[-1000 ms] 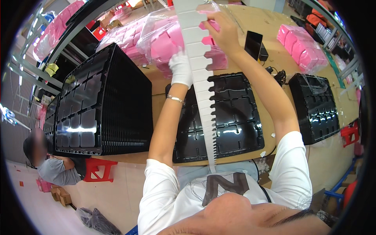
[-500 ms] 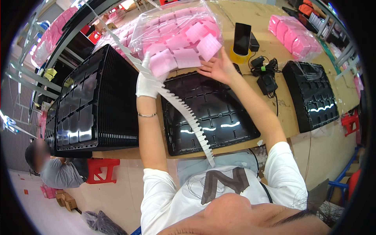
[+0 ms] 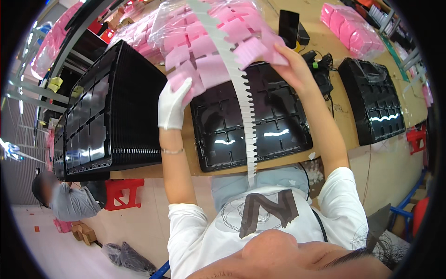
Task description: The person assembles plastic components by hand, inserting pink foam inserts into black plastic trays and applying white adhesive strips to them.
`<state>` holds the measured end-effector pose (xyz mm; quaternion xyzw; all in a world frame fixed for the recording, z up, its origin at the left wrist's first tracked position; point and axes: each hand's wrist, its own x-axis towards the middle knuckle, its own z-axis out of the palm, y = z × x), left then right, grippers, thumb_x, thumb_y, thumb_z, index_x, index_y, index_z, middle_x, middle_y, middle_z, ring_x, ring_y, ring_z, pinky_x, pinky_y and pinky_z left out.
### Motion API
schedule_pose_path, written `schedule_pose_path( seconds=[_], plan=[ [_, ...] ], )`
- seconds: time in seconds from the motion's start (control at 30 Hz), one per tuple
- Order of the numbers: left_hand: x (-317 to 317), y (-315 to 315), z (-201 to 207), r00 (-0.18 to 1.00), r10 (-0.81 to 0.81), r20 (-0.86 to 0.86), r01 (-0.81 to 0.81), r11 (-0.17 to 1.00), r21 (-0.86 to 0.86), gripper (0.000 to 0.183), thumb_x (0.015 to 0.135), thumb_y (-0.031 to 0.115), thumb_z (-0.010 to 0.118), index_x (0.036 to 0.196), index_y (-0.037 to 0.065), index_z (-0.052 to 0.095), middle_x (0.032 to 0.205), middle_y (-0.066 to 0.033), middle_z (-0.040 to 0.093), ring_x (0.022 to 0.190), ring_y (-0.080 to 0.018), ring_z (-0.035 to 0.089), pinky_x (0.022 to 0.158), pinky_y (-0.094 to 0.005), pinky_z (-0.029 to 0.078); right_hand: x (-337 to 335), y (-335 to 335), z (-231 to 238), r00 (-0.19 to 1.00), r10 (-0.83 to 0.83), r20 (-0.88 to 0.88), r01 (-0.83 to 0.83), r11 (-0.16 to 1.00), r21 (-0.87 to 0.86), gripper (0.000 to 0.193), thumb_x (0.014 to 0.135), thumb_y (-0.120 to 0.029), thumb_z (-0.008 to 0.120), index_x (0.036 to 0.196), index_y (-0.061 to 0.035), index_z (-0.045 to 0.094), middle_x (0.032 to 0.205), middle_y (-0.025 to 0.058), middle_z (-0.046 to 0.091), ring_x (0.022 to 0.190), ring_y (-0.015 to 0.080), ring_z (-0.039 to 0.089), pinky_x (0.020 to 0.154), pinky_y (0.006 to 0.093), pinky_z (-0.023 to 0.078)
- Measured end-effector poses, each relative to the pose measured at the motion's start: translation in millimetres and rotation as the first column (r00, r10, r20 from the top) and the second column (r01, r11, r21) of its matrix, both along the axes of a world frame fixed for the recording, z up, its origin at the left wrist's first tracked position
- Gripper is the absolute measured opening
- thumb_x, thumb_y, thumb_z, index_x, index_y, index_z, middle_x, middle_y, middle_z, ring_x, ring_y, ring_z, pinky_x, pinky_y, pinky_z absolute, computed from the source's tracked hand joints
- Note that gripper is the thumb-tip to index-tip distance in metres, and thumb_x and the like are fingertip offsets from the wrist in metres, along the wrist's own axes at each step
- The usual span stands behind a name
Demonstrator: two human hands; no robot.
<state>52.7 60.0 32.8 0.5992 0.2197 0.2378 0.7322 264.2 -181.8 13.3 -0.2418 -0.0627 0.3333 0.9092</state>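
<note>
Hands point(image 3: 172, 108) hold pink foam point(image 3: 211, 69); more inside clear bag point(image 3: 158, 30).

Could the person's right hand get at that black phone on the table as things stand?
Probably yes: the right hand is close to the phone, and nothing appears to block the way. It's holding pink foam, though, so it would likely need to let go first.

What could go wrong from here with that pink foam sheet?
The thin pink foam sheet with cut flaps is held near its two front corners by the white-gloved left hand and bare right hand, so a flap might tear or fold. The upright black rectangular device stands just beyond the right hand and could perhaps get knocked.
</note>
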Motion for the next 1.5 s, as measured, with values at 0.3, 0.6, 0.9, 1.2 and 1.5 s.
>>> schedule_pose_path(
  seconds=[0.3,0.6,0.9,1.2,1.5],
  plan=[
    [-77,-63,-84,0.884,0.18,-0.432,0.073,0.859,0.507,0.039,0.084,0.021,0.075,0.115,0.0,0.063,0.098,-0.0086,0.068,0.087,-0.0108,0.062,0.079,-0.0285,0.05,-82,-111,-92,0.797,0.129,0.59,0.445,0.534,-0.719,0.013,0.086,-0.009,0.072,0.094,-0.0028,0.064,0.083,-0.0013,0.065,0.074,0.0043,0.057,0.066,0.0216,0.045],
    [-119,-112,-93,0.701,0.38,-0.604,0.082,0.798,0.597,0.054,0.083,0.031,0.075,0.128,0.007,0.057,0.08,-0.0056,0.065,0.072,-0.0155,0.063,0.072,-0.0316,0.051,-140,-133,-117,0.507,0.269,0.819,0.801,0.204,-0.563,0.022,0.078,-0.011,0.075,0.095,-0.0036,0.065,0.076,0.006,0.062,0.067,0.0187,0.057,0.067,0.0331,0.045],
    [-122,-112,-94,0.651,0.414,-0.636,0.179,0.73,0.659,0.057,0.083,0.031,0.072,0.132,0.008,0.054,0.077,-0.0049,0.062,0.075,-0.0217,0.062,0.074,-0.0365,0.051,-141,-132,-120,0.601,0.19,0.776,0.724,0.28,-0.63,0.039,0.077,-0.007,0.075,0.112,-0.0037,0.059,0.077,0.0031,0.062,0.07,0.0164,0.056,0.071,0.0324,0.043],
    [-124,-108,-100,0.651,0.425,-0.629,0.177,0.721,0.67,0.062,0.079,0.025,0.078,0.132,0.006,0.054,0.082,-0.0057,0.063,0.076,-0.0182,0.062,0.077,-0.0336,0.05,-140,-129,-125,0.494,0.224,0.84,0.824,0.189,-0.534,0.038,0.077,-0.006,0.075,0.112,-0.0049,0.06,0.077,0.0006,0.06,0.07,0.015,0.054,0.073,0.0307,0.042],
    [-97,-60,-82,0.84,0.533,-0.104,-0.001,0.193,0.981,0.086,0.077,0.031,0.077,0.141,-0.007,0.033,0.145,-0.0305,0.035,0.131,-0.0451,0.037,0.109,-0.0499,0.032,-103,-122,-93,0.339,0.179,0.924,0.916,0.162,-0.368,0.03,0.09,-0.008,0.063,0.117,0.0028,0.055,0.109,0.0176,0.06,0.103,0.0292,0.062,0.098,0.0405,0.044]
  ],
)
